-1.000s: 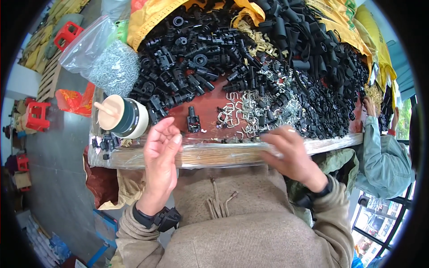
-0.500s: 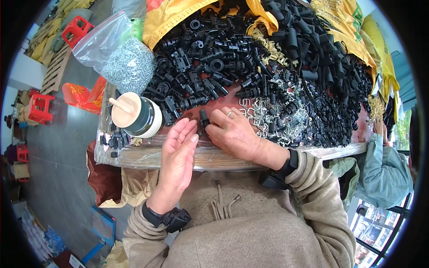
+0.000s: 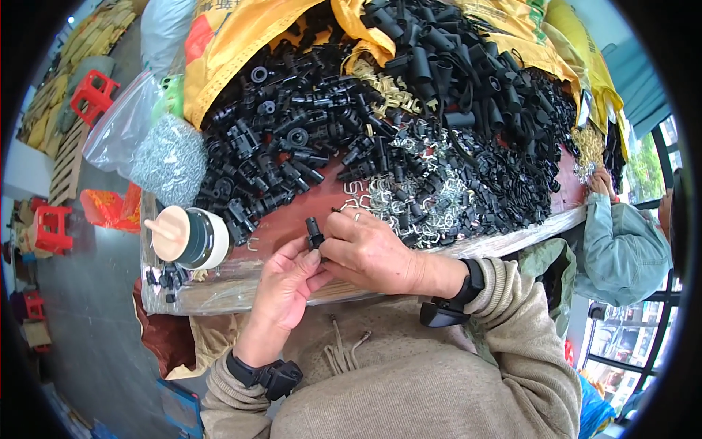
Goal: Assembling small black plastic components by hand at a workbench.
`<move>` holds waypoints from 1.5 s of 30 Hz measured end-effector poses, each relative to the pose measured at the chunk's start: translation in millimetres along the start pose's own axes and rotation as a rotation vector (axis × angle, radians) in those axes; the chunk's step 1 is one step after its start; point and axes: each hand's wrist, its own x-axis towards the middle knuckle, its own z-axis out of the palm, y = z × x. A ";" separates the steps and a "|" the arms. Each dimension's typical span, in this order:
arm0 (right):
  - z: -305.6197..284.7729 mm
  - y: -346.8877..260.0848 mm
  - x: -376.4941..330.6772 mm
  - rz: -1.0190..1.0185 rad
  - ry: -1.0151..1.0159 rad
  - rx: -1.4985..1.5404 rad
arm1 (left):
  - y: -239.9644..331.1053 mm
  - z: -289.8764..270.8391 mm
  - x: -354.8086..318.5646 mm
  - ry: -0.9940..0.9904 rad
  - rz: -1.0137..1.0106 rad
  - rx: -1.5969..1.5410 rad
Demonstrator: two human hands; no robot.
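Note:
A small black cylindrical plastic fitting [image 3: 314, 228] stands upright between my two hands, above the front edge of the table. My left hand [image 3: 281, 287] is closed, thumb and fingers pinching its lower part. From the other side my right hand [image 3: 374, 252] has its curled fingers against the same fitting; their tips are hidden. A small dark piece shows by the right index knuckle, too small to name. Just beyond the right hand lie silvery bent wire clips [image 3: 358, 192]. Behind both hands spreads a heap of similar black fittings [image 3: 256, 146].
A lidded jar [image 3: 201, 238] stands left of my hands, before a clear bag of small metal parts [image 3: 170, 161]. Small black pieces [image 3: 504, 194] and black tubes [image 3: 453, 88] are piled to the right under yellow sacks [image 3: 248, 44]. Another person's sleeve [image 3: 625, 252] is at far right.
My left hand has gone from open fingers to closing on the fitting. Both hands now meet at it. The view has shifted, so the table contents appear further left.

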 end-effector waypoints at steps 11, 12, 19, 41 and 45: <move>-54.6 49.9 -5.1 0.170 0.110 0.064 | -0.3 13.6 7.9 -0.052 -0.066 0.070; -58.0 68.9 -0.7 0.202 0.152 -0.074 | 0.0 11.7 6.8 -0.042 -0.057 0.069; -69.1 175.4 10.0 0.542 0.081 -0.651 | 1.5 13.2 6.3 -0.080 -0.072 0.086; -70.3 38.7 -25.6 0.566 -0.013 0.627 | -7.6 9.9 9.8 -0.067 -0.058 0.039; -50.1 12.0 -26.9 0.446 -0.096 0.747 | -13.7 11.7 7.9 -0.113 -0.077 0.035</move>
